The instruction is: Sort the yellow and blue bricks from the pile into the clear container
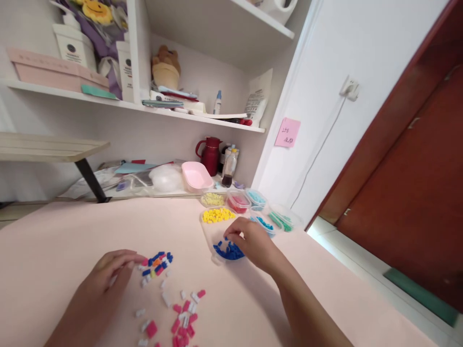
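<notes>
My right hand (253, 243) reaches over a clear tub of small dark blue bricks (231, 251) on the right of the table. Its thumb and index finger are pinched on what looks like a small blue brick (226, 238). On the left, my left hand (110, 277) rests with fingers stretched out, fingertips at the edge of a cluster of blue, white, orange and pink bricks (157, 263). Whether those bricks are joined is hard to make out. Nearer to me lie loose pink bricks (186, 325) and white bricks (165, 299).
Beyond the blue tub stand tubs of yellow bricks (218, 215), red pieces (238, 201), light blue pieces (256, 197) and green bricks (284, 221). A pink basin (197, 176), a dark red jug (210, 156) and a bottle (229, 168) stand at the back, below shelves (202, 114).
</notes>
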The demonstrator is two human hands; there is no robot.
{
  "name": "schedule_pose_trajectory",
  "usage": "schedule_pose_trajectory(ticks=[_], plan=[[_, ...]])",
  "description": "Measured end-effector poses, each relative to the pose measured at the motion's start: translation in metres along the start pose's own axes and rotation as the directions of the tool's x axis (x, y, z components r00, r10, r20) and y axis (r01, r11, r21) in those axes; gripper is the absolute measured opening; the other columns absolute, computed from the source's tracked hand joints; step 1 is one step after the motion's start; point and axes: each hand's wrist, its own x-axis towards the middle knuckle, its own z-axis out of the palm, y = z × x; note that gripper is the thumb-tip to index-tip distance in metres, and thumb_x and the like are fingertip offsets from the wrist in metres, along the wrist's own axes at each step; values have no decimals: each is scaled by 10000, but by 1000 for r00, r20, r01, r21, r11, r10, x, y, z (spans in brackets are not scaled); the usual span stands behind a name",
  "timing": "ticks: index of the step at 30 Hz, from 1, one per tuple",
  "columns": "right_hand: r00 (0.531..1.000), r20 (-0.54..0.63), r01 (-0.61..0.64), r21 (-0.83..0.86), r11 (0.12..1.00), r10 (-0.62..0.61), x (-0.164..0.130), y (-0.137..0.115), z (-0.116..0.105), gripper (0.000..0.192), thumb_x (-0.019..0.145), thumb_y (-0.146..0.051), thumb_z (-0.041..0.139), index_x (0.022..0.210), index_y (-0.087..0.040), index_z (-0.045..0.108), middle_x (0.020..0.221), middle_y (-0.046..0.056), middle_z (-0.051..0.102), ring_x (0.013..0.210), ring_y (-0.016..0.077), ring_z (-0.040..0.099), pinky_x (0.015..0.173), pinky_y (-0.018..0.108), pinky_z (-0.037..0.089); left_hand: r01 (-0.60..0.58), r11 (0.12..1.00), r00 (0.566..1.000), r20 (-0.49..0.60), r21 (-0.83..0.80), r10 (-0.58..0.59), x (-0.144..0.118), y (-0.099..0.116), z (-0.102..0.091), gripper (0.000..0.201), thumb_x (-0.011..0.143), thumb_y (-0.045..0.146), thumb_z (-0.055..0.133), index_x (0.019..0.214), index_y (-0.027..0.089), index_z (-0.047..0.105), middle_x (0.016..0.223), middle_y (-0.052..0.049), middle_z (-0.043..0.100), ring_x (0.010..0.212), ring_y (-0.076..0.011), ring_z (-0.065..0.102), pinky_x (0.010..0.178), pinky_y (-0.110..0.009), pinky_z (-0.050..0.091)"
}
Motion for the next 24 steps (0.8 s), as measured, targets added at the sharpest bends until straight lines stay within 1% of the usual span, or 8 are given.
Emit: schedule_pose_trajectory(ticks=[3,6,10,12,14,18,21,24], plan=[[997,73,12,-72,997,-7,-1,0,4,238,836,-100,550,821,-229,750,923,35,713,886,191,635,772,303,452,12,1000,1000,-1,-9,-12,0,2,-2,376,677,550,481,754,297,748,1037,-77,696,1071,-325,629,988,-499,482],[1000,10,28,-58,998,-28,-3,-4,5,258,877,-117,521,920,-230,749,987,41,719,933,197,636,810,317,455,-15,1000,1000,-15,-9,15,0,1,-2,362,680,547,497,749,291,744,1015,-81,701,1066,-339,626,1007,-528,463],[993,-58,110,154,982,-102,-7,-18,13,268,929,-146,474,1022,-225,713,978,38,713,900,172,639,797,296,473,-31,999,998,-57,29,33,1,-8,0,372,748,521,469,799,275,744,1063,-84,678,1079,-321,619,999,-514,475],[985,-26,172,278,945,-172,-12,-29,25,276,943,-150,462,1062,-229,698,932,33,706,872,160,640,802,286,482,-47,997,998,-44,60,50,0,-12,2,386,765,503,458,842,263,750,1072,-85,664,1085,-307,613,1012,-505,464],[963,27,243,335,910,-267,-17,-41,42,306,940,-131,460,1124,-237,681,966,42,694,924,166,629,852,297,479,-69,993,998,-6,94,70,-1,-14,4,399,769,482,459,898,247,755,1080,-89,651,1088,-295,607,1025,-498,450],[912,127,345,283,895,-391,-26,-56,75,427,900,-86,488,1270,-262,606,1133,75,637,1044,207,569,933,354,451,-82,983,997,23,165,80,-5,-13,7,377,775,397,473,994,252,743,1148,-82,621,1114,-284,586,1030,-510,437],[910,178,333,226,916,-375,-25,-55,90,445,894,-101,507,1297,-272,583,1146,79,625,1043,228,553,934,384,441,-105,981,994,2,161,106,-8,-8,6,345,775,302,468,984,258,739,1110,-64,621,1096,-263,589,1004,-482,462],[921,171,321,182,929,-351,-21,-49,95,441,890,-92,500,1282,-274,591,1108,78,629,1007,228,561,906,383,441,-95,986,995,30,135,92,-11,-1,3,380,780,199,420,975,252,742,1042,-56,620,996,-230,622,927,-432,512]])
